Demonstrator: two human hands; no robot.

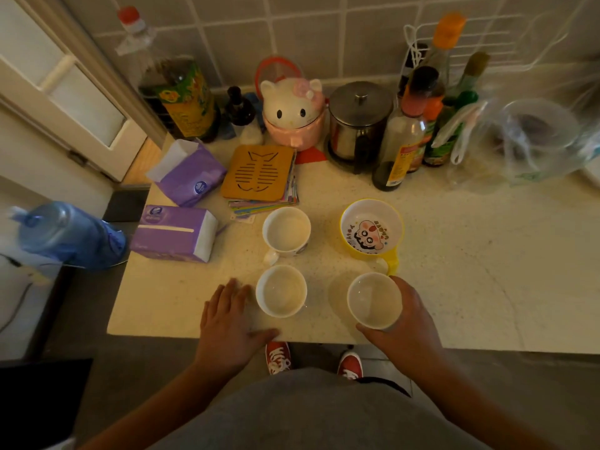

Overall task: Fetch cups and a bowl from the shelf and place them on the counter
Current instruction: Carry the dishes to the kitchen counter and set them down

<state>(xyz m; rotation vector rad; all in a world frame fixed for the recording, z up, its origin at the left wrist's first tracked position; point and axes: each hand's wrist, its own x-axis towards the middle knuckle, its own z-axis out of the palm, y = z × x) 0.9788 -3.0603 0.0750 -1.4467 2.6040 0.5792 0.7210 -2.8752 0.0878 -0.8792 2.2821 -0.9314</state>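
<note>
Three white cups and a yellow bowl (371,232) with a cartoon print inside stand on the pale counter (454,271). The far cup (286,229) has a handle toward me. A second cup (281,291) stands near the front edge. My left hand (229,319) lies flat on the counter just left of it, fingers spread, holding nothing. My right hand (409,323) wraps around the third cup (373,300) from the right and front; whether the cup rests on the counter I cannot tell.
Two purple tissue packs (177,232) lie at the left. A fish-pattern trivet (258,173) sits on a stack behind the cups. Bottles (402,138), a steel pot (358,121) and a cat-shaped jar (293,112) line the tiled wall. Plastic bags (526,141) sit at the right.
</note>
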